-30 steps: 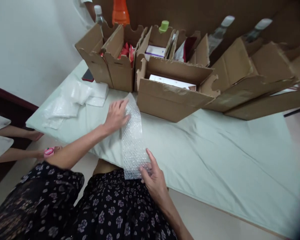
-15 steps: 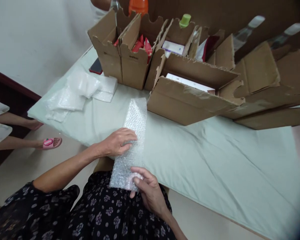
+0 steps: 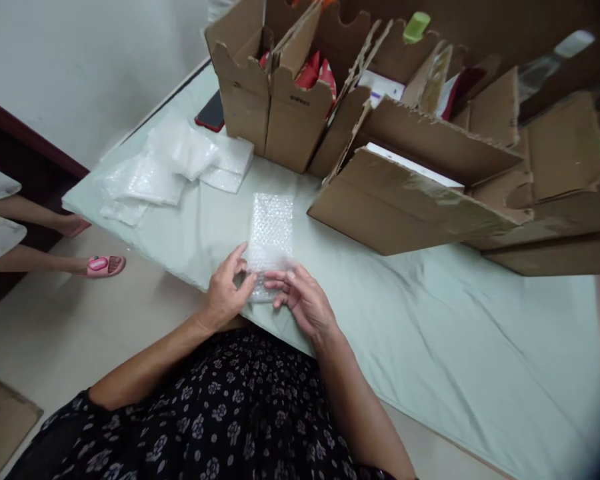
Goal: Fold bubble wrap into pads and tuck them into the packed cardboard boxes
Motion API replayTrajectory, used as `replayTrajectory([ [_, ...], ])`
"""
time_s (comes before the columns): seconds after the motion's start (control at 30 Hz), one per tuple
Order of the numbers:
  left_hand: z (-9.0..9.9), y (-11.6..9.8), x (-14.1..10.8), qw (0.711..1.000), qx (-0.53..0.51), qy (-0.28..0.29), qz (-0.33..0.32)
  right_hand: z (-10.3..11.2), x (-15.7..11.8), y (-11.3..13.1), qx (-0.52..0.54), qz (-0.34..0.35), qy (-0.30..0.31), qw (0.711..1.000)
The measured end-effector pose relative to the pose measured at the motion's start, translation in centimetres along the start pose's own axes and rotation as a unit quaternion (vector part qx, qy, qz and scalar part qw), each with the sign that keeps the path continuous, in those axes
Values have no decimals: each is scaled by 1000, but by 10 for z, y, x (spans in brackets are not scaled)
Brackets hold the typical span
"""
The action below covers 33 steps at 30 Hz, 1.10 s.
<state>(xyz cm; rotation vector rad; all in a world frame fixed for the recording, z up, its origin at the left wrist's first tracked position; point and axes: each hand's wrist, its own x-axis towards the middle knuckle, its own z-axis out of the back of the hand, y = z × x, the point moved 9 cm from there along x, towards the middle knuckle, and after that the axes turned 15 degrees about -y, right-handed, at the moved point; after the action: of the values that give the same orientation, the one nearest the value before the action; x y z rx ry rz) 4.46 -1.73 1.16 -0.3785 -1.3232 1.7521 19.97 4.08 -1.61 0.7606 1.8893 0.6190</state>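
Observation:
A strip of clear bubble wrap (image 3: 273, 223) lies on the pale green cloth, its near end folded over into a layered part at the table edge. What is inside the fold cannot be made out. My left hand (image 3: 227, 290) curls round the left edge of the wrap, thumb pressed onto the folded part. From the right, my right hand (image 3: 305, 300) reaches over the near end with its fingers stretched apart, touching the wrap. The fold between the hands is slightly blurred.
More bubble wrap pieces (image 3: 165, 163) lie at the left, beside a dark phone (image 3: 211, 112). Cardboard boxes (image 3: 410, 207) line the far side, holding red packets (image 3: 316, 72) and white boxes. A person's foot in a pink slipper (image 3: 105, 267) is on the floor at left.
The wrap's near end has moved from my lap onto the table edge and is folded forward, so the strip looks shorter. My right hand has moved up and spread its fingers. The view shifted.

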Motion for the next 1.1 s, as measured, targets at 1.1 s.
replayTrajectory([
  [1.1, -11, -34, 7, 958, 199, 14, -206, -25, -58, 31, -613, 602, 11, 512],
])
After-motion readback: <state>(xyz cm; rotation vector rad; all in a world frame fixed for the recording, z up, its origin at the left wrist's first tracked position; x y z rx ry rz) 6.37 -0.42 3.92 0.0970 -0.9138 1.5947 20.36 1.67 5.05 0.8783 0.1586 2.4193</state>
